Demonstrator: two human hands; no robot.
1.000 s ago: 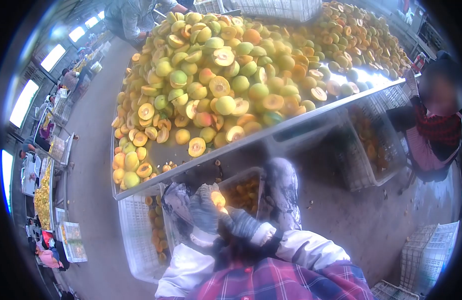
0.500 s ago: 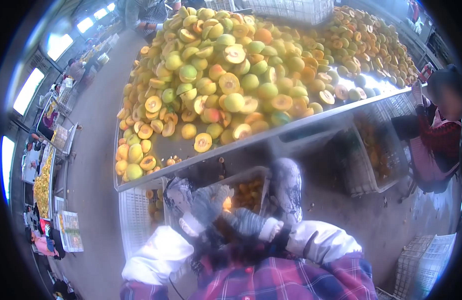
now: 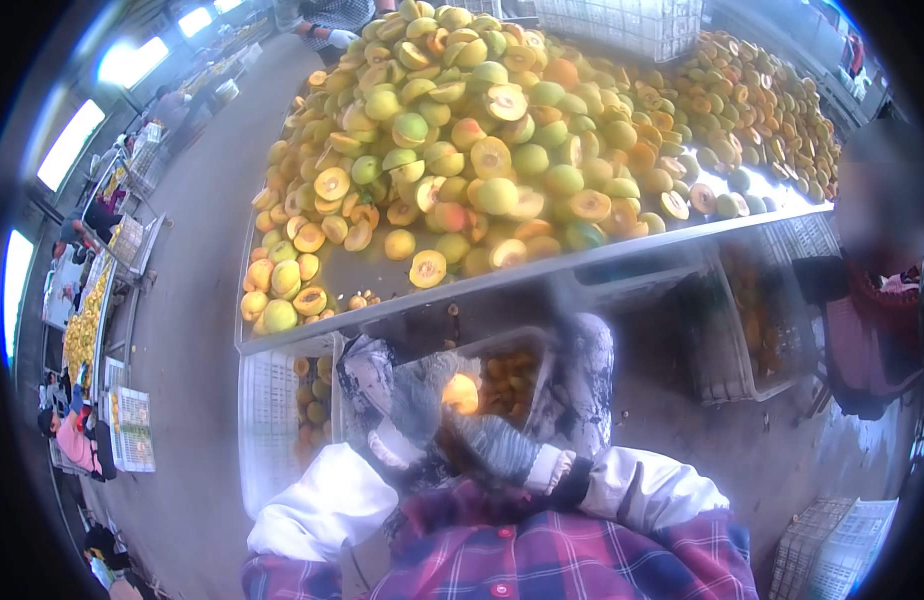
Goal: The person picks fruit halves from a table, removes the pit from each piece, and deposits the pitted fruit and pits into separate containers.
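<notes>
A bright orange-yellow peach piece [image 3: 460,393] sits between my two gloved hands, low in front of my lap. My left hand [image 3: 420,393], in a grey glove, is closed on its left side. Just beneath the fruit, my right hand [image 3: 492,445] in a grey striped glove is curled inward; whatever it grips is hidden. Below and beyond the hands, a crate [image 3: 545,365] holds more peach pieces. Above them, the metal table [image 3: 382,318] bears a big heap of yellow-green peaches [image 3: 497,196], many of them halved with the pits showing.
A white crate [image 3: 272,420] with fruit stands left under the table edge. Another crate [image 3: 717,345] lies to the right, near a seated person [image 3: 872,330]. Stacked crates [image 3: 832,550] are at lower right. Across the table is a person's gloved hand [image 3: 342,38].
The peach piece shows more fully between my hands, and my right hand has shifted slightly right and down. The whole view has tilted a little. The far person's gloved hand has come into clearer view.
</notes>
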